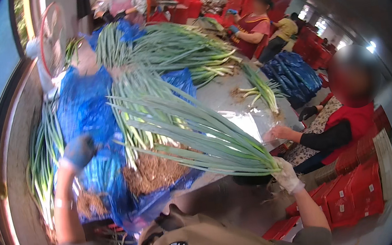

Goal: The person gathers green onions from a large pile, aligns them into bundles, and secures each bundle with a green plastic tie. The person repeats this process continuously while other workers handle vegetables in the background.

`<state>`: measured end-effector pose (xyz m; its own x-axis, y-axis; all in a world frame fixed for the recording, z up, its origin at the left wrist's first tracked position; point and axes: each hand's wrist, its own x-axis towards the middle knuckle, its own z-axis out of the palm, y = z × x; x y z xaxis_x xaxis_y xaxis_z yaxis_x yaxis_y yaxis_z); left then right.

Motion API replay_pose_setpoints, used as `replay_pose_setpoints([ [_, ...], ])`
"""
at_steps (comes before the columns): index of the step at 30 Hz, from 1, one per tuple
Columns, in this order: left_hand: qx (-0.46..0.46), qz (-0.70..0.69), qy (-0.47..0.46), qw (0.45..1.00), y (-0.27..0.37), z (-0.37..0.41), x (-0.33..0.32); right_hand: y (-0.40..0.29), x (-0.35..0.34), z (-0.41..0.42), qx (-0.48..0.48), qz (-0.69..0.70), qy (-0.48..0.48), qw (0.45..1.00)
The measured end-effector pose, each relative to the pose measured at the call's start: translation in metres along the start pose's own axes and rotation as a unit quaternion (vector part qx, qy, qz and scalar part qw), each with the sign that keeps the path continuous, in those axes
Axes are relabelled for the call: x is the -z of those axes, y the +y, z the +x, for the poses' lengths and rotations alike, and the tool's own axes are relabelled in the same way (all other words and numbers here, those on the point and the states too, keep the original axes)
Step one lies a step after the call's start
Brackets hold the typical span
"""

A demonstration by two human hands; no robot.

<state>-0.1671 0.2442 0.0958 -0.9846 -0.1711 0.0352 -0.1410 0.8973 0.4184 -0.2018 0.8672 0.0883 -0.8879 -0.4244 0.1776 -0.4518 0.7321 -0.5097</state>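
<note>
My right hand, in a pale glove, grips a bunch of long green onions by the root end. Their leaves fan up and left over the worktable. My left hand, in a blue-grey glove, is over a blue plastic sheet; its fingers look curled, but blur hides whether they pinch anything. Between my hands lies a pile of green onions with its brown roots towards me. More onions lie left of the plastic, against the wall side.
A person in red sits at the table's right side. Others stand at the far side, near a large onion heap. A small bunch lies on the metal tabletop. Red crates are stacked to my right.
</note>
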Motion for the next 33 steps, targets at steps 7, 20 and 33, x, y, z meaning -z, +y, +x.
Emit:
replay_pose_setpoints([
  [7, 0.243, 0.052, 0.034, 0.968, -0.030, -0.147, 0.083, -0.043, 0.067, 0.249, 0.001, -0.014, -0.041, 0.999],
  [20, -0.034, -0.110, 0.019, 0.993, 0.095, -0.057, -0.058, -0.018, -0.111, 0.206, 0.035, 0.017, -0.232, 0.972],
  [33, -0.029, -0.109, 0.034, 0.993, 0.141, -0.094, -0.103, 0.081, 0.404, -0.178, -0.615, -0.337, 0.132, 0.701],
])
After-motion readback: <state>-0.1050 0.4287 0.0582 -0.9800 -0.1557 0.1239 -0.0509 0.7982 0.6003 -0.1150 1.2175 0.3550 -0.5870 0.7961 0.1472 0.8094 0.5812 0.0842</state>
